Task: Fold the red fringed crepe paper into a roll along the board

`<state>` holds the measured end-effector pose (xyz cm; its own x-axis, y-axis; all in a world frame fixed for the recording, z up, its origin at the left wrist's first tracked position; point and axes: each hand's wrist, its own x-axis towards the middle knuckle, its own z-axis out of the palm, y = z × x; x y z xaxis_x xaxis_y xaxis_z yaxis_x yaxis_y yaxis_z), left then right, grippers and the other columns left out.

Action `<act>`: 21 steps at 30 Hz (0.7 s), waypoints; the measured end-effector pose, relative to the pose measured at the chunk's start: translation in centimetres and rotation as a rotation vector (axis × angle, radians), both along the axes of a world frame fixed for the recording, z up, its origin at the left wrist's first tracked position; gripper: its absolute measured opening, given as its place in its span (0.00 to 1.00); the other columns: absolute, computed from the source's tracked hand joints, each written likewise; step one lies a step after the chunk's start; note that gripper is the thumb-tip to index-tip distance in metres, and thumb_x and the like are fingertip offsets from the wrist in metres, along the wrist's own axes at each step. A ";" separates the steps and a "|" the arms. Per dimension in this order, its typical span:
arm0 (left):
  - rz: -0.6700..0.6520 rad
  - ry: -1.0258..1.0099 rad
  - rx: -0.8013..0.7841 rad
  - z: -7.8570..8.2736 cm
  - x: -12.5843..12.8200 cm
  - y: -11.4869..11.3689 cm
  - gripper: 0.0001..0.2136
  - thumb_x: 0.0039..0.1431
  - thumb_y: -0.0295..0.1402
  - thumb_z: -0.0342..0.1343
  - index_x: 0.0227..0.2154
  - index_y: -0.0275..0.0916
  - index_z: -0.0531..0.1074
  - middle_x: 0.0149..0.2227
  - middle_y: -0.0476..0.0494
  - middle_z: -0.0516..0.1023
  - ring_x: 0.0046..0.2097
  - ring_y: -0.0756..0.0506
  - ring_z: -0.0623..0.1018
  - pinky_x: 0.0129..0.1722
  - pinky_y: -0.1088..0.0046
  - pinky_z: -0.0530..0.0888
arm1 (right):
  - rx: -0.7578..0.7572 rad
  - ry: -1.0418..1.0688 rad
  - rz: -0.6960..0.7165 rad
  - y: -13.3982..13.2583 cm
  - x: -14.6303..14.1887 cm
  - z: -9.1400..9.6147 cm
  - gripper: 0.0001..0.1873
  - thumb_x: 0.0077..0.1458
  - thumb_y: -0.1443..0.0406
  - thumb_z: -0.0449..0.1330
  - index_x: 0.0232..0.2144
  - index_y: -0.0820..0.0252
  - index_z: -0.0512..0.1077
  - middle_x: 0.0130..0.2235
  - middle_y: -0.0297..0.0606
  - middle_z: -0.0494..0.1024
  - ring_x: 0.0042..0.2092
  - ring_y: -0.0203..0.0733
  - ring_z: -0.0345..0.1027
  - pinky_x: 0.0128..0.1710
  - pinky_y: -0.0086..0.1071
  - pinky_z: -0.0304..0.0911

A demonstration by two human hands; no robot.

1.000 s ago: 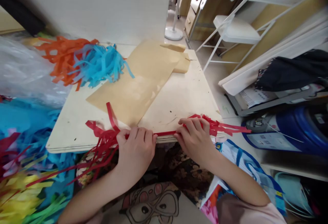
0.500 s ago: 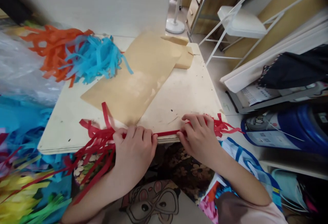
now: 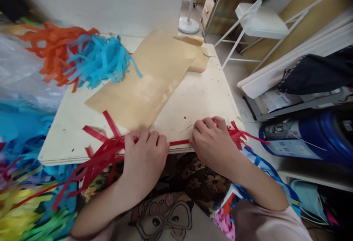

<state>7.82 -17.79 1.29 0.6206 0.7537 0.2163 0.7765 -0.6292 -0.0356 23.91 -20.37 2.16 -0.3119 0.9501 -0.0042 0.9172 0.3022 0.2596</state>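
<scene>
A length of red tissue paper tassel (image 3: 179,143) lies along the table's near edge, its middle twisted into a thin cord. My left hand (image 3: 146,156) is closed over the cord's left part, fingers curled on the tabletop. Fringed red strips spread out to its left and hang over the edge. My right hand (image 3: 212,141) is closed over the right part, with shorter red strips poking out beyond it. Between both hands the cord runs straight. Just beyond my left hand lies a sheet of brown kraft paper (image 3: 149,83), rolled up at its far right end.
Blue (image 3: 102,61) and orange tissue tassels (image 3: 60,46) lie at the table's (image 3: 193,101) back left. Yellow fringe (image 3: 22,204) and other coloured strips fill the lower left. A white folding chair (image 3: 261,20) and a blue drum-shaped container (image 3: 311,138) stand to the right.
My right hand has shifted slightly left and its fingers have curled in more. The red strips at the left have swung a little. Both hands remain on the cord.
</scene>
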 end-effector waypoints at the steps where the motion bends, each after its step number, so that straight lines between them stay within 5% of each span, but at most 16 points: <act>1: -0.016 -0.001 -0.001 0.0 0.0 0.0 0.06 0.49 0.28 0.46 0.22 0.38 0.68 0.22 0.46 0.69 0.29 0.44 0.67 0.29 0.64 0.54 | 0.003 -0.013 0.011 0.1 -0.2 0.2 0.05 0.44 0.68 0.52 0.21 0.63 0.67 0.26 0.40 0.66 0.33 0.43 0.55 0.37 0.40 0.43; 6: -0.078 -0.054 0.060 -0.1 0.4 -0.7 0.06 0.48 0.24 0.49 0.25 0.41 0.69 0.25 0.50 0.72 0.31 0.45 0.67 0.33 0.64 0.55 | 0.165 -0.083 0.008 -0.4 -2.3 0.4 0.06 0.44 0.71 0.51 0.21 0.62 0.67 0.24 0.38 0.66 0.33 0.44 0.56 0.37 0.39 0.43; 11: -0.026 -0.121 0.233 -1.0 0.4 -2.4 0.08 0.50 0.23 0.48 0.29 0.38 0.70 0.26 0.51 0.74 0.33 0.47 0.68 0.35 0.65 0.55 | 0.309 -0.183 0.002 -2.9 -3.8 -1.3 0.11 0.46 0.74 0.47 0.24 0.64 0.68 0.25 0.38 0.67 0.31 0.41 0.56 0.36 0.35 0.46; 16: -0.015 -0.095 0.297 -2.4 0.1 -4.1 0.13 0.52 0.22 0.43 0.38 0.35 0.68 0.35 0.46 0.75 0.38 0.47 0.69 0.37 0.68 0.56 | 0.384 -0.170 -0.106 -5.1 -4.7 -3.0 0.19 0.47 0.75 0.42 0.40 0.73 0.66 0.38 0.48 0.70 0.39 0.44 0.58 0.39 0.35 0.46; 21: 0.014 -0.091 0.309 -3.2 0.2 -4.9 0.15 0.53 0.20 0.39 0.41 0.31 0.66 0.38 0.42 0.73 0.42 0.47 0.68 0.39 0.68 0.56 | 0.376 -0.122 -0.154 -5.6 -5.8 -4.0 0.23 0.50 0.74 0.41 0.49 0.72 0.58 0.38 0.50 0.71 0.40 0.46 0.59 0.38 0.36 0.44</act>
